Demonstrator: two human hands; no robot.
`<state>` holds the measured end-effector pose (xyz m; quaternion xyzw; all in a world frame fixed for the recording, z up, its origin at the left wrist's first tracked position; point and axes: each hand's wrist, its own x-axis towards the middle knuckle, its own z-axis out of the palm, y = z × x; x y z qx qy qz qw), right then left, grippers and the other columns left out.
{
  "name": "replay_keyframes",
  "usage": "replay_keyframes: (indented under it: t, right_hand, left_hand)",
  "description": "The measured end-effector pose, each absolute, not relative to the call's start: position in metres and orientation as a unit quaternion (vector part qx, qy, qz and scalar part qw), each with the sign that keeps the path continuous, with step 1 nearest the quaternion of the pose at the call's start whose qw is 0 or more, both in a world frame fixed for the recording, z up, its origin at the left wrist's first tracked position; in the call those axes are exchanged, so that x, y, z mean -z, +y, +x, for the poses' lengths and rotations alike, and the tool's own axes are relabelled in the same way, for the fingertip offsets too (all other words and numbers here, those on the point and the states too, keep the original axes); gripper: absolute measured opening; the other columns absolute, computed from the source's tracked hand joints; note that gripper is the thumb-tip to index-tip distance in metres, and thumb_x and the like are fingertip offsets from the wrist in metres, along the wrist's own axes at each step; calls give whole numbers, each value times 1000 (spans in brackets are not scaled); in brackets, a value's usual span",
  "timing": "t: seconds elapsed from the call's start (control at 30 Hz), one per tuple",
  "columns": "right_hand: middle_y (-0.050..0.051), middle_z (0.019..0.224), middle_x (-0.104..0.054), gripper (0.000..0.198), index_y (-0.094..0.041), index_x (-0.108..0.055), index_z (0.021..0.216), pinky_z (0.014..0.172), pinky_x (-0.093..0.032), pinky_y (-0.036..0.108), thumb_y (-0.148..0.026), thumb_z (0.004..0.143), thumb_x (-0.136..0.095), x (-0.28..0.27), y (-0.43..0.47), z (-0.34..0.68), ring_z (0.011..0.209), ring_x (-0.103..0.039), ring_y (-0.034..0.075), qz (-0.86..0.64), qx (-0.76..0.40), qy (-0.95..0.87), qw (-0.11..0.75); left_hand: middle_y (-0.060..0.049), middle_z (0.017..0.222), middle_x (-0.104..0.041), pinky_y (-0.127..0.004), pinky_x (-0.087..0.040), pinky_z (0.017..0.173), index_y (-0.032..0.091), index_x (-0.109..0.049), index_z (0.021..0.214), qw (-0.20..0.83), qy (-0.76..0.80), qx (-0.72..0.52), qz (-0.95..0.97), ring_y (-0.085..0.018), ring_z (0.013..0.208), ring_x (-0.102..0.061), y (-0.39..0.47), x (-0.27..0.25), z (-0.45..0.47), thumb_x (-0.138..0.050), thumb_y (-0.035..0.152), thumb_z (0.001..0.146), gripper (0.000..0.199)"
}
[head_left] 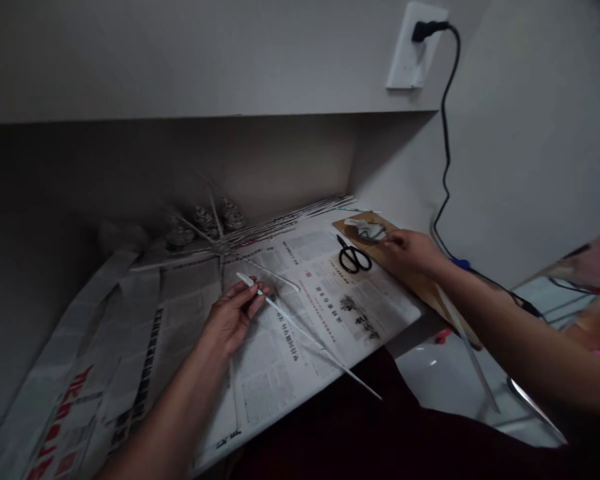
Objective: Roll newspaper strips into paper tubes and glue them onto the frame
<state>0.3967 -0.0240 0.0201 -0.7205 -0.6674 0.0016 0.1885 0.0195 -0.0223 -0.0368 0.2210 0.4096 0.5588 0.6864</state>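
Pinched in the fingers of my left hand (237, 310) is a thin white rolled paper stick (300, 327), slanting down to the right past the table edge. My right hand (413, 248) is closed with fingertips together over a wooden board (414, 283), beside a small clear, crumpled-looking item (370, 230); whether the fingers hold anything cannot be made out. Black-handled scissors (353, 259) lie on the newspaper between the hands. Behind my left hand, several thin paper sticks (223, 248) cross in a star shape.
Newspaper (270, 373) covers the table. A long bundle of thin sticks (310, 212) runs along the back, near dark cone-shaped things (233, 213). A white strip (470, 353) hangs below my right forearm. A black cord (446, 133) drops from the wall socket (413, 50).
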Motion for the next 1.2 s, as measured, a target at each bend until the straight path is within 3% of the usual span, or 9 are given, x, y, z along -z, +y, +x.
replay_keyframes:
  t: [0.1, 0.3, 0.5, 0.6, 0.67, 0.8, 0.87, 1.07, 1.2]
  right_hand:
    - [16, 101, -68, 29, -14, -67, 103, 71, -41, 31, -18, 79, -51, -20, -40, 454, 88, -63, 25, -814, 37, -575, 79]
    - [21, 109, -64, 49, -16, -59, 119, 71, -41, 41, -20, 70, -59, -6, -62, 488, 97, -60, 37, -856, 25, -515, -40]
    - [23, 100, -65, 42, -14, -61, 115, 76, -39, 43, -19, 75, -52, 5, -68, 485, 97, -59, 36, -822, 104, -554, -85]
    - [21, 105, -63, 45, -12, -56, 121, 80, -40, 39, -17, 77, -49, -1, -67, 488, 99, -57, 32, -793, 104, -600, -30]
    - [20, 106, -63, 44, -11, -54, 123, 81, -41, 35, -17, 80, -47, -10, -67, 491, 97, -57, 27, -783, 57, -617, 59]
    - [14, 96, -63, 35, -14, -57, 114, 67, -44, 30, -27, 83, -48, -33, -71, 484, 76, -59, 19, -758, -162, -544, 320]
    - [9, 84, -62, 28, -16, -59, 104, 56, -42, 27, -30, 81, -52, -42, -76, 470, 63, -56, 15, -713, -271, -498, 412]
    - [1, 67, -52, 22, -20, -59, 89, 51, -40, 26, -40, 79, -60, -47, -93, 402, 57, -49, 12, -594, -409, -518, 460]
    - [2, 64, -54, 30, -21, -62, 93, 55, -44, 28, -47, 79, -60, -45, -109, 358, 58, -51, 15, -590, -403, -571, 405]
  left_hand:
    - [-5, 78, -68, -17, -58, 61, 8, -65, 79, 684, 419, -553, 227, -16, 72, -70, -22, 38, 20, -58, -2, 76, 13]
    - [-5, 78, -68, -17, -58, 61, 8, -64, 78, 678, 423, -554, 235, -15, 72, -70, -21, 38, 20, -56, -3, 76, 14]
    - [-5, 76, -68, -16, -58, 60, 9, -64, 78, 677, 418, -556, 239, -15, 70, -70, -22, 36, 21, -56, -4, 77, 15]
    - [-6, 76, -68, -17, -58, 59, 9, -64, 76, 680, 418, -556, 233, -15, 69, -70, -24, 35, 23, -57, -4, 76, 15]
    - [-6, 76, -69, -17, -58, 59, 10, -63, 76, 681, 416, -556, 232, -16, 69, -70, -25, 35, 23, -58, -3, 76, 14]
    - [-7, 77, -68, -18, -58, 60, 10, -64, 81, 689, 411, -548, 237, -16, 71, -70, -25, 37, 23, -59, -2, 76, 15]
    - [-8, 79, -69, -18, -58, 61, 9, -64, 83, 691, 412, -544, 238, -17, 73, -70, -27, 38, 25, -59, -2, 76, 15]
    - [-8, 78, -69, -21, -58, 64, 10, -63, 81, 708, 399, -523, 256, -17, 72, -70, -41, 30, 48, -64, 0, 72, 13]
    - [-9, 78, -69, -25, -58, 65, 11, -62, 85, 725, 378, -500, 285, -18, 71, -69, -48, 19, 74, -70, 5, 69, 19]
